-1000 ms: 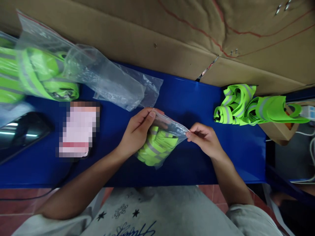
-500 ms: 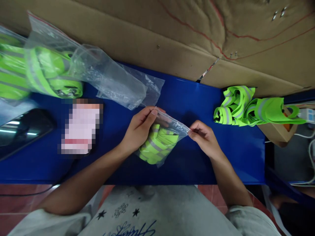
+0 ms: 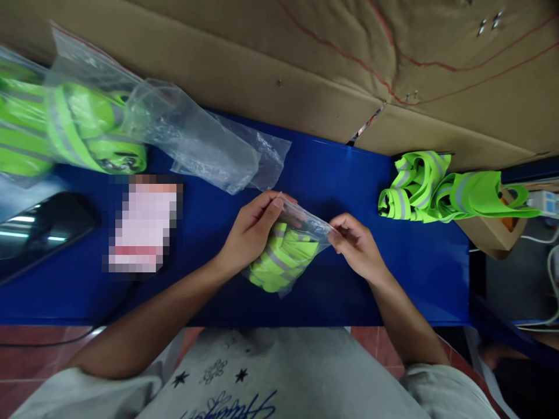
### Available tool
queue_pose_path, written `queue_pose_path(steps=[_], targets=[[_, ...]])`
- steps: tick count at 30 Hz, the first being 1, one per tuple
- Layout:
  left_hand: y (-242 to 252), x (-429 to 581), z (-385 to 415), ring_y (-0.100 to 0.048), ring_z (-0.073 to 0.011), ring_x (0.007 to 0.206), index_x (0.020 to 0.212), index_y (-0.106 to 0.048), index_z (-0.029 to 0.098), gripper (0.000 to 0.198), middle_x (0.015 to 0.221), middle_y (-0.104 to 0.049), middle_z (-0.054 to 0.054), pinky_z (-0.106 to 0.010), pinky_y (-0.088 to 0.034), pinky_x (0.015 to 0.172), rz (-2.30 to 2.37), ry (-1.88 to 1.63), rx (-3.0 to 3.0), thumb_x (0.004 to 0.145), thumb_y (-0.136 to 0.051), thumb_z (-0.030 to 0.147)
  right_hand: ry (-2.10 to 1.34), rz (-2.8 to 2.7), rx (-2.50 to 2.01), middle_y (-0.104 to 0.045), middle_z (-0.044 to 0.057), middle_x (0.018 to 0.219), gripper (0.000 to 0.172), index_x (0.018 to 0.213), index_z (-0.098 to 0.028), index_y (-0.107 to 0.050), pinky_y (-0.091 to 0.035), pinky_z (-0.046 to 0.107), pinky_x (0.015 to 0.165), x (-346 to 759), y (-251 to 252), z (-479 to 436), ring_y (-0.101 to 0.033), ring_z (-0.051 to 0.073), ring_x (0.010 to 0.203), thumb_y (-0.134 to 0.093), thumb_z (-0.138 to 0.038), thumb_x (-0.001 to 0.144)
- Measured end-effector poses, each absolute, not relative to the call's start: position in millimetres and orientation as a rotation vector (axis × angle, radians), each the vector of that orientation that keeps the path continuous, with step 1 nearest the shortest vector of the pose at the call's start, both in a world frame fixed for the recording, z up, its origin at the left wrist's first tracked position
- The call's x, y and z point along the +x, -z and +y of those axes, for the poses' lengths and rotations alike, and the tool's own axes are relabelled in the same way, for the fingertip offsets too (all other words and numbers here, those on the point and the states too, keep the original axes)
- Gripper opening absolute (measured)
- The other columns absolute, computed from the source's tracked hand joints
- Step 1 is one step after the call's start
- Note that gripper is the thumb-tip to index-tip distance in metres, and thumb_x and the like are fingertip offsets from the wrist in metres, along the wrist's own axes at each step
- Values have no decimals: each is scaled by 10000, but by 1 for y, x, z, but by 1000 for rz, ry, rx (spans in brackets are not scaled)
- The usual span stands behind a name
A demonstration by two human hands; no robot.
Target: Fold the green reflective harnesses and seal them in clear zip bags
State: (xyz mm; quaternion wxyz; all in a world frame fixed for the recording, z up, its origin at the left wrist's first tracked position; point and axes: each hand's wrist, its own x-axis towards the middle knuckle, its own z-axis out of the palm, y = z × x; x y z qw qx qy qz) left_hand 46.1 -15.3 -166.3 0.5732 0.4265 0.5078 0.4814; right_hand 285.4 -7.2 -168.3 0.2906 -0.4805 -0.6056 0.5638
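A clear zip bag hangs tilted between my two hands over the blue table. Inside it lies a folded neon-yellow strap with grey reflective stripes. My left hand pinches the upper left corner of the bag, thumb on top, at the zip edge. At the other end of that edge, my right hand is closed on the right corner between thumb and forefinger. Whether the zip is sealed cannot be made out.
Empty clear bags lie at the back. Bagged neon bundles sit at the left, above a blurred-out phone-like object and a black glossy device. Loose neon straps are piled at the right, beside a cardboard box.
My hands have drawn slightly closer together along the zip edge. My right hand has shifted a little left, my left a little right, both still gripping the bag.
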Motion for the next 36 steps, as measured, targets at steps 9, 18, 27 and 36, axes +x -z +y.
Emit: queue_pose_path(steps=[9,18,27,36], targets=[[162,51,-20,-693,-129,799,1020,-740,198,277,852,-758,-5,-214,-543,800,1203,-1084,1046,1045,-580,423,-1480,-1650,-1254,-597,-20,781,141,872,-204,-617,-428,230,625,285,169,-11,-557,93,692,-656,-287,978],[164,55,-25,-668,-139,858,1061,-722,189,333,970,-746,-29,-229,-500,778,1195,-977,1149,1061,-528,460,-1451,-1655,-1276,-595,-28,770,61,906,-206,-598,-411,230,594,278,167,-15,-542,91,652,-633,-231,949],[166,60,-28,-615,-130,755,1067,-736,198,329,905,-720,-26,-228,-477,678,1186,-975,1167,1039,-560,474,-1431,-1715,-1303,-564,-33,700,216,830,-206,-579,-391,240,577,278,164,-17,-504,92,611,-662,-334,983],[168,59,-33,-632,-122,701,946,-672,185,289,826,-729,-6,-222,-460,630,1170,-922,1271,1000,-633,466,-1257,-1848,-1218,-691,-22,819,120,1046,-229,-730,-476,235,668,278,158,-15,-621,94,714,-732,-316,963]])
